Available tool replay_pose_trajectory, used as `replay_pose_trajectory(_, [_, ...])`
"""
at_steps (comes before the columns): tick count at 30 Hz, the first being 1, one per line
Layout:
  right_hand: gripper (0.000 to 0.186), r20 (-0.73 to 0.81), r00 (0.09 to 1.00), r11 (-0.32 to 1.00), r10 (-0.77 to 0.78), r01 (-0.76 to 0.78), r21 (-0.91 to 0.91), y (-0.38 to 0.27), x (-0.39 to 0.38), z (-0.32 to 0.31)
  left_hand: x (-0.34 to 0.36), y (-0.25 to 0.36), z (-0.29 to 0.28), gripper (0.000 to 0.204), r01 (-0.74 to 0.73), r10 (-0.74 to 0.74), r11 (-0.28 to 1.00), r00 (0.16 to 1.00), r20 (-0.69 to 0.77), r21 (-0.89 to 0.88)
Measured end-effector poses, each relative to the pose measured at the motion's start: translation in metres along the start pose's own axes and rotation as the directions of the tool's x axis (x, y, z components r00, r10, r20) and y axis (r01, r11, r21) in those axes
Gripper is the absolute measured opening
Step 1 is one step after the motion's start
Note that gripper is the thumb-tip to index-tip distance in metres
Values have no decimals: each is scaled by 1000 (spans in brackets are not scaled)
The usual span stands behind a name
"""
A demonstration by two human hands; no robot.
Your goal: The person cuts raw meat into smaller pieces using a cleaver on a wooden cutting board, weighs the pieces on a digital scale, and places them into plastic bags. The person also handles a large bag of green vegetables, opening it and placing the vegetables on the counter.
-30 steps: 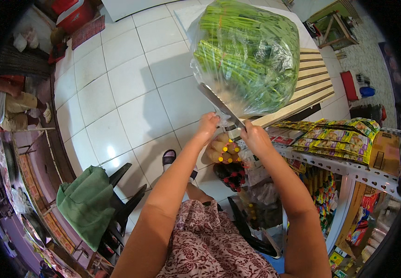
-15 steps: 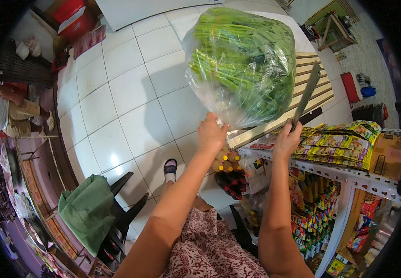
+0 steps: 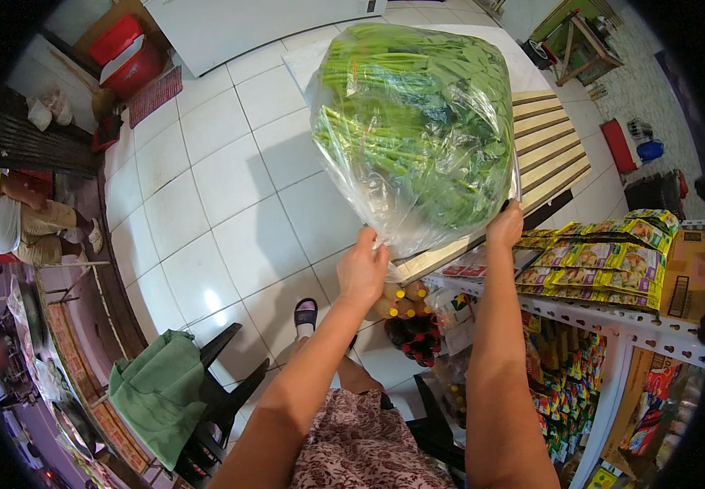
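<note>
A large clear plastic bag [image 3: 414,134] full of leafy greens with long green stems lies in front of me. My left hand [image 3: 363,270] is closed on the gathered near end of the bag, pulling the plastic into creases. At the bag's right side my right hand [image 3: 505,225] is wrapped round the dark handle of a large knife [image 3: 516,175]. Its blade points away from me, seen nearly edge-on alongside the bag. Whether the blade touches the plastic I cannot tell.
The bag rests by a slatted wooden surface [image 3: 550,147]. To the right, a white perforated shelf [image 3: 581,314] carries yellow packets [image 3: 601,265]. A chair with a green cloth [image 3: 157,387] stands at left. Another person [image 3: 30,213] sits at far left; a white chest [image 3: 263,24] stands beyond.
The knife has swung from slanting out to the right to lying close along the bag's right side. My left hand and the bag's end have shifted slightly left and nearer.
</note>
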State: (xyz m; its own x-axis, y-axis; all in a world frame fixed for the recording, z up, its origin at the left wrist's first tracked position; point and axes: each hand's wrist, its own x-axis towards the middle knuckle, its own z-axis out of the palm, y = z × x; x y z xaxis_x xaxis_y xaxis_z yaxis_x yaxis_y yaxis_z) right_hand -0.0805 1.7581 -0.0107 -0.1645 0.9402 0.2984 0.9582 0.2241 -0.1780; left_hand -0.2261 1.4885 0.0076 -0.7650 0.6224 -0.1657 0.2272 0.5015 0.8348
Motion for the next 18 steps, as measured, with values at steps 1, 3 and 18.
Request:
replay_pose_trajectory(1, [20, -112, 992, 997, -66, 71, 41, -5, -4, -12, 1, 3, -2, 21, 13, -13, 1000, 1000, 0, 27])
replay_pose_trajectory(3, [18, -318, 939, 979, -133, 173, 104, -18, -20, -48, 6, 8, -3, 17, 26, -25, 997, 1000, -13, 76])
replay_pose_trajectory(18, [30, -89, 802, 533, -590, 470, 704, -134, -110, -114, 10, 17, -2, 9, -202, 238, 966, 938, -251, 161])
